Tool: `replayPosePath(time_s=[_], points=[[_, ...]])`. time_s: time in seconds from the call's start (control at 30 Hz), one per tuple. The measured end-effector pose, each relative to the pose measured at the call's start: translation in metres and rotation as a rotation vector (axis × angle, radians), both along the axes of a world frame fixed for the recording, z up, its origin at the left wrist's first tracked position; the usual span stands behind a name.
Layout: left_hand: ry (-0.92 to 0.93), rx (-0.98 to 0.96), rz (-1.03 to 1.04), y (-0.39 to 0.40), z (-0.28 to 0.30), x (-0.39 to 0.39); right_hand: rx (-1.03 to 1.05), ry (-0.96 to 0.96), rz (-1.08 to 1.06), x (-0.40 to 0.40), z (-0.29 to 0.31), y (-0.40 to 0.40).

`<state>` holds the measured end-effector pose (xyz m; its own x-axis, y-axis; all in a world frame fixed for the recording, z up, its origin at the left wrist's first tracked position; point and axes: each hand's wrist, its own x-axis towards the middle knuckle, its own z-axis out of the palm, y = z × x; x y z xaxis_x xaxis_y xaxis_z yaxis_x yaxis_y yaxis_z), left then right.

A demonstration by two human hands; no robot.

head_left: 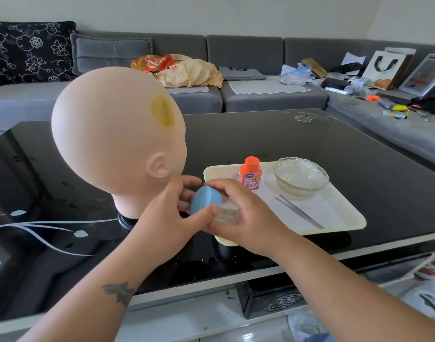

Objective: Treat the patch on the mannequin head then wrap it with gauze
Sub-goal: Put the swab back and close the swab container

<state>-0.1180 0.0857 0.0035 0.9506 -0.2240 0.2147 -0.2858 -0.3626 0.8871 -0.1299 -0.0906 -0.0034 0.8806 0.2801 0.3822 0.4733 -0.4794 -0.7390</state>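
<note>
Both hands meet over the tabletop's near edge around a small clear plastic jar. His left hand wraps its smooth, round blue cap, thumb pressed on the rim; his right hand cups the transparent body. Just behind, at the left of the glossy black glass tabletop, stands the matte, skin-toned mannequin head, an oval yellow-stained patch high on its side. Toward the right edge a cream plastic tray carries an orange-capped bottle, a ribbed glass bowl and thin steel tweezers.
</note>
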Motion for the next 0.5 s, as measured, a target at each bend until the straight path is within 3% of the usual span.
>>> replayPosePath(time_s=[0.13,0.3,0.5], points=[[0.012,-0.026,0.001,-0.001,0.000,0.001,0.025,-0.049,-0.077,0.003,-0.001,-0.004],[0.043,0.091,0.114,0.006,-0.009,0.007,0.167,0.009,-0.210,0.015,-0.001,-0.017],[0.061,0.206,0.101,0.005,-0.016,0.012,0.259,0.025,-0.319,0.042,0.013,-0.027]])
